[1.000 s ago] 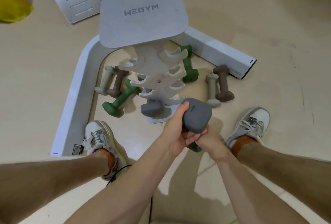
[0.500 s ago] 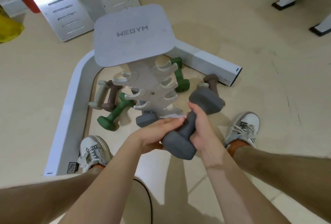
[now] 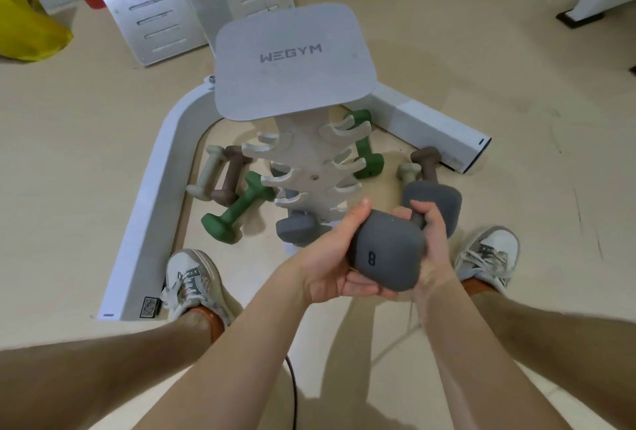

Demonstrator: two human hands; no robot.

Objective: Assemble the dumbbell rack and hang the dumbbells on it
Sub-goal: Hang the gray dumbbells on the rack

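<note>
we grasp the grey 8 dumbbell [image 3: 399,240] in both hands, left hand [image 3: 330,257] cupping its near head, right hand [image 3: 430,240] clenched on the handle, its long axis pointing up-right, the rack [image 3: 309,168] just up-left.

The white tree-shaped dumbbell rack [image 3: 309,168] with a flat grey top plate stands at frame centre on the beige tiled floor [image 3: 516,92]. A curved white machine base [image 3: 151,202] wraps around it on the left and behind. Left of the rack lie a pale grey-green dumbbell [image 3: 206,173], a brown dumbbell [image 3: 230,176] and a green dumbbell [image 3: 237,207], side by side. A second green dumbbell [image 3: 366,151] lies behind the rack at right. The large grey dumbbell marked 8 [image 3: 389,254] sits below and right of the rack, between the left hand [image 3: 330,264] and the right hand [image 3: 430,233].
</note>
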